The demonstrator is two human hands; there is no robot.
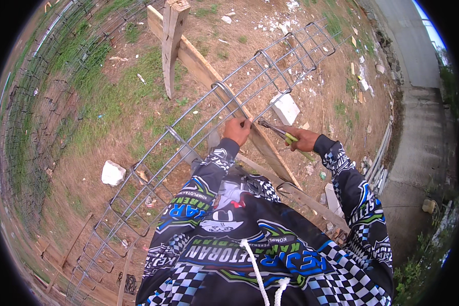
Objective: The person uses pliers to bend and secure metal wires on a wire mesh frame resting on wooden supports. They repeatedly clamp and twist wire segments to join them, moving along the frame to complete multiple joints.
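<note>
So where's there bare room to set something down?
The grey concrete strip between the long poles and greenery looks mostly clear; so does a dirt patch right of the white block near the pliers. It's crowded around the left hand and right hand, where plank and rebar cage cross.

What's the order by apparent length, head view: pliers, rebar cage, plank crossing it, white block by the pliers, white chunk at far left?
1. Rebar cage
2. Plank
3. Pliers, partly covered by the right hand
4. White block and white chunk: too alike to rank
</note>
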